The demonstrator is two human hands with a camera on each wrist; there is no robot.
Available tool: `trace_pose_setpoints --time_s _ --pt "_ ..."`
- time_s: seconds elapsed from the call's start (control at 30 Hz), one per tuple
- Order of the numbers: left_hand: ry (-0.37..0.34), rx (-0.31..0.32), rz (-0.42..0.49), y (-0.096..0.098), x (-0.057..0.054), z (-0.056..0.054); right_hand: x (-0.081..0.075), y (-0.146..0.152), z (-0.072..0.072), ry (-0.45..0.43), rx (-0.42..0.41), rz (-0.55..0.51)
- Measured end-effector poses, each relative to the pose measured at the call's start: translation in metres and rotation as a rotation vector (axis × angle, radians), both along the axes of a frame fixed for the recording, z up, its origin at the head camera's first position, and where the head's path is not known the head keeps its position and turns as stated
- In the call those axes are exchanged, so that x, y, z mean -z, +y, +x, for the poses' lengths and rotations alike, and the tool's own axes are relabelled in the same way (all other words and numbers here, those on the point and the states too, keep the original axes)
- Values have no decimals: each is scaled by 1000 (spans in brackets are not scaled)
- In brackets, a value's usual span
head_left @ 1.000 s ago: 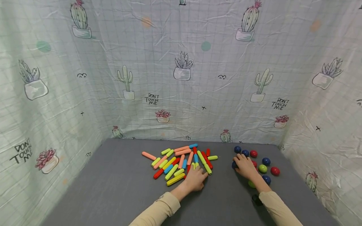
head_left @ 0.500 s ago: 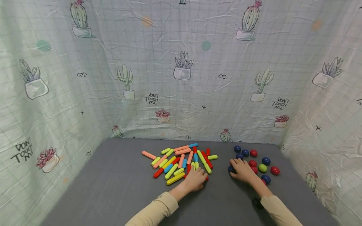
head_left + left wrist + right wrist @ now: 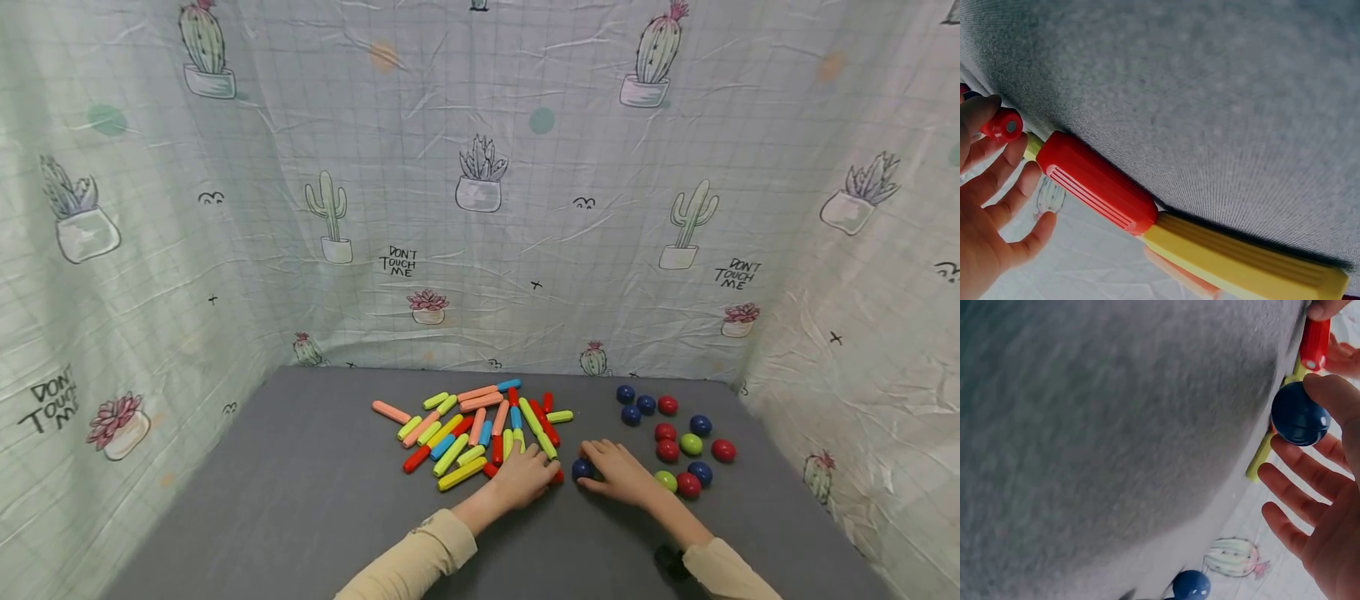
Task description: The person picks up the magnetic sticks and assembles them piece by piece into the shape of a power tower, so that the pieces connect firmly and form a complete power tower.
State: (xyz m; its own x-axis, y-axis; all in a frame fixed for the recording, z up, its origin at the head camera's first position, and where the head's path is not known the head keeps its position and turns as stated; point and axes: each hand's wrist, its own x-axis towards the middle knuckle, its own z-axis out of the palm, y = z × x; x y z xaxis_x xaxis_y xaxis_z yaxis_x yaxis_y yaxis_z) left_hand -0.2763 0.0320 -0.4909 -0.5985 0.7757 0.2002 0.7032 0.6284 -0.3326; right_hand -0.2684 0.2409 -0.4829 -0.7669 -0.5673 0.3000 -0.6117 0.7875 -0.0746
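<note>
Creased pale curtain [image 3: 427, 158], gridded and printed with cacti [image 3: 327, 207], encloses grey table [image 3: 285, 492] at back, left and right.

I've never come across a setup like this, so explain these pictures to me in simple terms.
There is no machine at work here, just a person working bare-handed. The wide picture comes from a camera worn on the head, looking forward and down; the other two come from a camera on each wrist. On the grey surface lie many coloured sticks and, off to the right, red, blue and green balls. The left hand pinches a red stick, and the right hand holds a dark blue ball. Behind hangs a pale sheet printed with cacti.
</note>
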Motion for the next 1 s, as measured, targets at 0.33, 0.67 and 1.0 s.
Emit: trace_pose_setpoints --time_s 0.33,0.67,1.0 --pt "-21 20 18 -2 -1 4 0 -11 0 -12 -44 -2" --pt "-92 126 -21 -5 -4 15 -13 -8 -13 -213 -98 -41" --pt "-84 181 -34 -9 -4 17 -8 -23 -65 54 81 59"
